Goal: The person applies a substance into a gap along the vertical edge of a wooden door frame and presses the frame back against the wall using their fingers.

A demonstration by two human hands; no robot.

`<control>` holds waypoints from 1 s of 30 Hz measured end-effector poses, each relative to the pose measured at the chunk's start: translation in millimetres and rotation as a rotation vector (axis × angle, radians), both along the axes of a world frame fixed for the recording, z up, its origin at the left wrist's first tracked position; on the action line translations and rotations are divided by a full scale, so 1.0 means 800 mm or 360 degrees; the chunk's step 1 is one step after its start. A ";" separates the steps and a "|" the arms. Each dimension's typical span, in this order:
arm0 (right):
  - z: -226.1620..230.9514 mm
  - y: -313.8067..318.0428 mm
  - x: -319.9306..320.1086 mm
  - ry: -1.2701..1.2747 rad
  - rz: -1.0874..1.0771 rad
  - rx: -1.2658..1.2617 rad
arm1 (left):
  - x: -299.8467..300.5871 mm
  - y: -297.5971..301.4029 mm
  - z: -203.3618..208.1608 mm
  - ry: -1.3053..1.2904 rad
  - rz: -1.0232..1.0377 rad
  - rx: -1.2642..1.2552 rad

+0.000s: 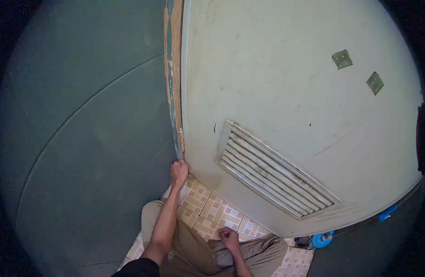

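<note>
My left hand (179,171) reaches forward to the foot of a wooden door frame (176,60), its fingers closed against the frame's lower end. What lies in those fingers, if anything, is hidden. A worn grey-blue strip (171,92), with peeled pale patches, runs up the frame just above this hand. Over my lap, my right hand (229,238) is held with its fingers curled in; I cannot make out whether anything small is in them. Beside the frame stands a cream door (268,60) with a dirty slatted vent (272,171) low in it.
A dark green-grey wall (92,138) rises close on my left. Patterned tiles (208,207) cover the floor under my bent legs (194,244). Two green diamond-shaped patches (342,59) are on the door. A blue round object (322,240) sits by the door's lower right edge.
</note>
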State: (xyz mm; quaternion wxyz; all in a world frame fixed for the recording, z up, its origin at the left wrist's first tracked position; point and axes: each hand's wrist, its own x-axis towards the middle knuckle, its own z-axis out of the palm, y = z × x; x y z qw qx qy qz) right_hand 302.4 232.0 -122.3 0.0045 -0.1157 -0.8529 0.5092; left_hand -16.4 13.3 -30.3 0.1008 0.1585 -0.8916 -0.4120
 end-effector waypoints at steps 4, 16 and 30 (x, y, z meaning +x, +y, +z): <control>-0.005 0.001 0.001 -0.0031 -0.0036 0.0079 | -0.002 -0.010 -0.008 0.0177 -0.0053 -0.0082; 0.012 0.008 -0.002 -0.0125 -0.0022 0.0153 | 0.003 0.008 0.015 -0.0064 0.0009 0.0182; -0.005 0.008 -0.004 -0.0094 -0.0015 0.0047 | -0.020 -0.003 -0.010 0.0090 0.0049 0.0135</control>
